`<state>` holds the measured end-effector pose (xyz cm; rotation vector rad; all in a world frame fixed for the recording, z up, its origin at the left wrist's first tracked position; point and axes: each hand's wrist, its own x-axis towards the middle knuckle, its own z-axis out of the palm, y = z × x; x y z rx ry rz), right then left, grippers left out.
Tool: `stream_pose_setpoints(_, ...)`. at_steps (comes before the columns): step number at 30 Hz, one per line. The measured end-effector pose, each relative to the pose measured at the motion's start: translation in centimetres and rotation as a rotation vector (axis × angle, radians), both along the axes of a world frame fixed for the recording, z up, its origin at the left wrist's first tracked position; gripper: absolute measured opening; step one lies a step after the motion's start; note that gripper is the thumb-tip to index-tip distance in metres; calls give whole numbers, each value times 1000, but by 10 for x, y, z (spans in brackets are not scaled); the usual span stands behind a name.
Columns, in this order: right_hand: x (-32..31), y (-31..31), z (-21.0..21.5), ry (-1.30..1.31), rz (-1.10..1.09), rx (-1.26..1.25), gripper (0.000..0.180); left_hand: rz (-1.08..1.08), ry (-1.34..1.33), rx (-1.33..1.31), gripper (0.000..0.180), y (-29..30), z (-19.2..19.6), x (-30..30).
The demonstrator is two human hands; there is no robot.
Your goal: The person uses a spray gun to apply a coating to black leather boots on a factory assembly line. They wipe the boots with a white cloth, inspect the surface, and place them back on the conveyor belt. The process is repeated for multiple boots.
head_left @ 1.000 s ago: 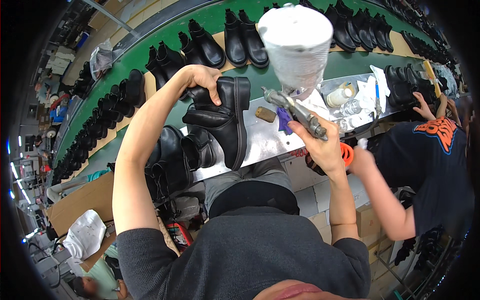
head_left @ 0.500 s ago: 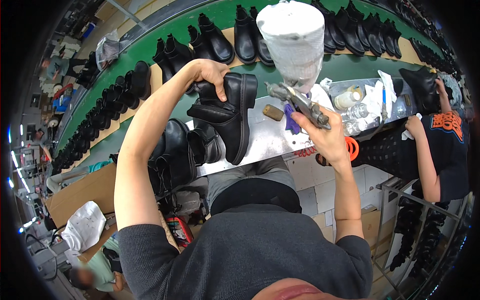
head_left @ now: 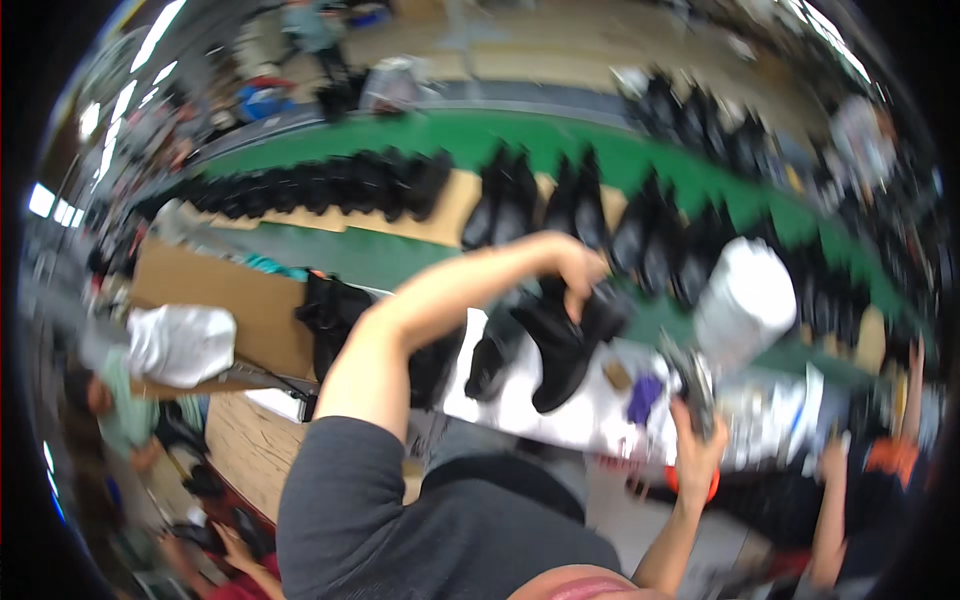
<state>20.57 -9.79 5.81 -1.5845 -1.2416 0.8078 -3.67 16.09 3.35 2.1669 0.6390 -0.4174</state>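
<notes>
My left hand is closed on a black ankle boot, holding it tilted over a shiny metal worktop. Another black boot stands just left of it. To the right, my right hand grips a metal spray gun. Its large cup, wrapped in white, rises above the gun. Between the held boot and the gun, a brown block and a crumpled purple cloth lie on the worktop. Blur hides where my right fingers sit on the gun.
Beyond the worktop runs a green conveyor with rows of black boots on tan boards. Blurred bottles sit at right, beside a person's arm. Brown cardboard and a white cloth are at left. Other people work at lower left.
The view has swung left and up, blurring the scene and bringing more conveyor and people at left into sight. Both hands keep their hold on the boot and the spray gun.
</notes>
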Motion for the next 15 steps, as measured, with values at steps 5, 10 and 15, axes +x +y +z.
stream_pose_setpoints(5, 66, -1, -55, 61, -294, 59, 35, 84, -26, 1044, 32, -107, -23, 35)
stream_pose_setpoints(10, 128, 1, -24, -15, -371, -9, 39, -628, 430, 1430, 37, -193, -149, 15)
stream_pose_setpoints(15, 251, -8, -44, -43, -485, 7, 47, -343, 296, 1078, 20, -191, -108, 20)
